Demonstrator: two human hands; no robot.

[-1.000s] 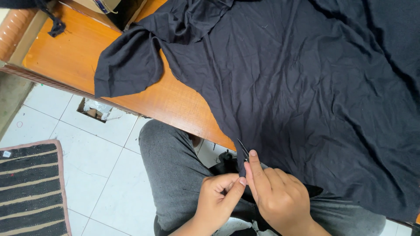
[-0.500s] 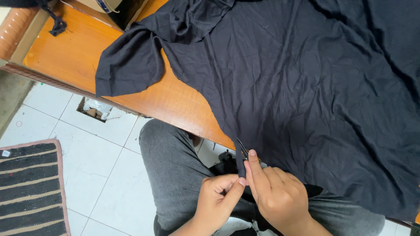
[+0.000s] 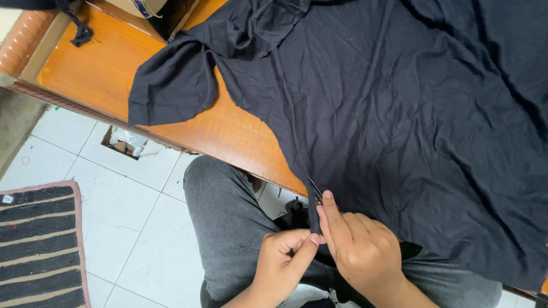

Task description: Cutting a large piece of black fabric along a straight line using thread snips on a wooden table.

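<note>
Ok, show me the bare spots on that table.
Bare wood on the table left of the black cloth, plus a strip along the edge under the sleeve. Crowded where both hands pinch the hem.

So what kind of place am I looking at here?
Probably a small tailoring or garment workshop: dark fabric spread over a wooden worktable, both hands working its edge with a thin pointed tool, plain white tiled floor and a striped mat below.

The dark garment point(image 3: 399, 114) runs off the top and right edges; the small tool point(image 3: 315, 189) in the right hand point(image 3: 359, 248) is mostly hidden — its kind unclear — and both forearms are cropped.
</note>
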